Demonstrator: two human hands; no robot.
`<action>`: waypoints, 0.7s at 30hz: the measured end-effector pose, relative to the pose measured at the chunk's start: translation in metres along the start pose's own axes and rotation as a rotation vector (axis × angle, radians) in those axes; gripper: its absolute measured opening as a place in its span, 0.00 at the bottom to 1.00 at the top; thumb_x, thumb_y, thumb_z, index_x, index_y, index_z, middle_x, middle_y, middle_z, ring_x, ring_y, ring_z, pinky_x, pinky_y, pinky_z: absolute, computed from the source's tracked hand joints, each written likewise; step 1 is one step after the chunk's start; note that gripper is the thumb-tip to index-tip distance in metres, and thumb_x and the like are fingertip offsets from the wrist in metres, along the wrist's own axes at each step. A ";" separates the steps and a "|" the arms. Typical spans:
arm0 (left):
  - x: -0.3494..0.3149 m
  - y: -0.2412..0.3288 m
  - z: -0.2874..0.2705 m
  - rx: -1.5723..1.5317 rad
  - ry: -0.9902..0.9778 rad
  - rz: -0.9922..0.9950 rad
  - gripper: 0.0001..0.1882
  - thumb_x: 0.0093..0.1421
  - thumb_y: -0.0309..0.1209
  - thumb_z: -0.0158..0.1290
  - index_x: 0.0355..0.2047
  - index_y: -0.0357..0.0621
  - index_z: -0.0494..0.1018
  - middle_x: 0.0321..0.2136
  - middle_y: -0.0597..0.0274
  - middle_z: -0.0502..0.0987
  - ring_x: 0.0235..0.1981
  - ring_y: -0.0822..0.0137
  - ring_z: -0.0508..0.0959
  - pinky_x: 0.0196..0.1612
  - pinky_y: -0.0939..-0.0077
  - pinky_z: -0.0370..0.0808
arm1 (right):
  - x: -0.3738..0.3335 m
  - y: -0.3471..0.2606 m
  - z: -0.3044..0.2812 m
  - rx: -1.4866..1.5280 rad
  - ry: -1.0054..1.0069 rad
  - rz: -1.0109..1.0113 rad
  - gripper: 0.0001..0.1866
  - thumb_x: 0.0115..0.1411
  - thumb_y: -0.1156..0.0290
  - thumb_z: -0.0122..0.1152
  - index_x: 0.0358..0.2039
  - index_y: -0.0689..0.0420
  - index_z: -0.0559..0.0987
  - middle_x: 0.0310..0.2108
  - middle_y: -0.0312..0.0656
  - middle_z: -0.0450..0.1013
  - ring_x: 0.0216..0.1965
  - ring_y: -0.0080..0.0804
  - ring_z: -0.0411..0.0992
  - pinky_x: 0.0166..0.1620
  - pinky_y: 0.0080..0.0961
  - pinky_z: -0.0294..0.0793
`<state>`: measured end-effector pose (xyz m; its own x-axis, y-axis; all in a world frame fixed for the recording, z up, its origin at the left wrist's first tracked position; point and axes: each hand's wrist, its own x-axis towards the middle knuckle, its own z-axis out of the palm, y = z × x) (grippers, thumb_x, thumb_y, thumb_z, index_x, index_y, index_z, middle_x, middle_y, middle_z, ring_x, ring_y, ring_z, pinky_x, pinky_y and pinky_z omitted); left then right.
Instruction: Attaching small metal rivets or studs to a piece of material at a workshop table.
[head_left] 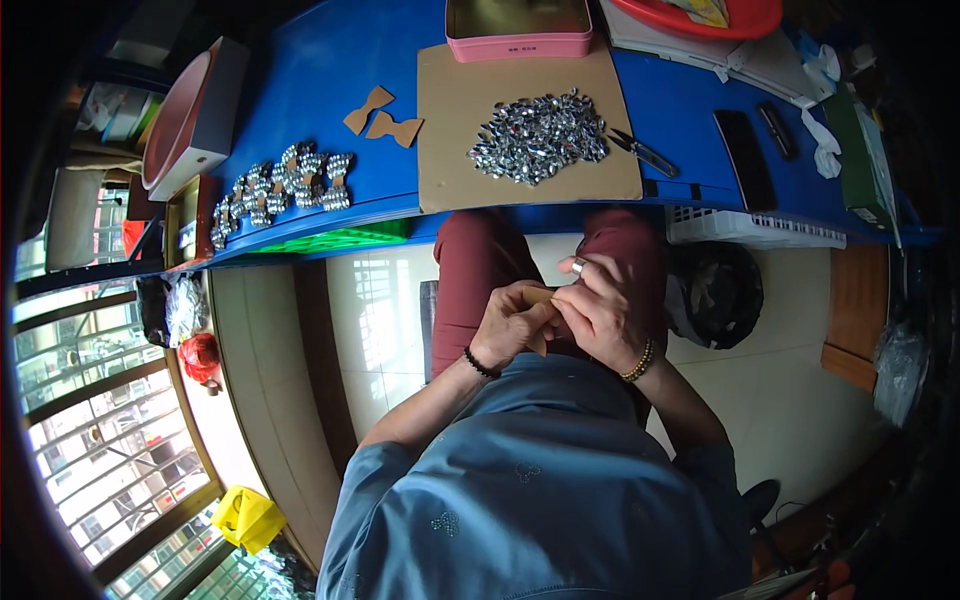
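Above my lap, my left hand is closed round a tan bow-shaped piece, whose lower end pokes out below the thumb. My right hand meets it from the other side, thumb and forefinger pinched at the piece's edge; anything smaller between those fingertips is hidden. Two more tan bow-shaped pieces, one behind the other, lie on the blue table. A heap of shiny silver gems covers part of a brown cardboard sheet. Several gem-covered bows are bunched at the table's left.
Beside the cardboard lie small black-handled snips, a dark phone and a small black case. A pink tin and a red basin stand at the back. Under the table are a white basket and a black bag.
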<state>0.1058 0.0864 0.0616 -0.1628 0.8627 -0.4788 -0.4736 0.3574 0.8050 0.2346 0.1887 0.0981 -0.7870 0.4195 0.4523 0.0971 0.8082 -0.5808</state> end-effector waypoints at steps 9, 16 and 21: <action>-0.003 0.033 -0.041 0.765 0.535 0.854 0.07 0.50 0.17 0.50 0.31 0.37 0.73 0.33 0.59 0.72 0.26 0.75 0.72 0.26 0.87 0.68 | -0.014 0.012 -0.038 1.269 0.219 0.425 0.06 0.63 0.69 0.38 0.31 0.56 0.64 0.19 0.35 0.63 0.21 0.22 0.63 0.42 0.31 0.68; -0.056 0.078 -0.181 0.994 1.154 1.173 0.07 0.52 0.16 0.49 0.31 0.35 0.74 0.35 0.60 0.71 0.29 0.74 0.72 0.31 0.85 0.69 | -0.173 0.158 -0.141 1.135 1.070 0.829 0.06 0.60 0.68 0.46 0.31 0.54 0.70 0.14 0.27 0.53 0.13 0.17 0.50 0.30 0.21 0.62; -0.088 0.056 -0.250 0.820 1.303 0.778 0.07 0.52 0.18 0.49 0.32 0.36 0.74 0.29 0.60 0.74 0.30 0.70 0.74 0.36 0.82 0.70 | -0.272 0.218 -0.165 1.087 1.262 1.092 0.05 0.58 0.67 0.50 0.32 0.53 0.72 0.14 0.26 0.54 0.14 0.16 0.51 0.32 0.19 0.63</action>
<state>-0.1229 -0.0590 0.0608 -0.8566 0.2209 0.4663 0.5129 0.4622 0.7234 0.5707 0.3184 -0.0400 0.1831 0.8675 -0.4625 -0.5758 -0.2867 -0.7657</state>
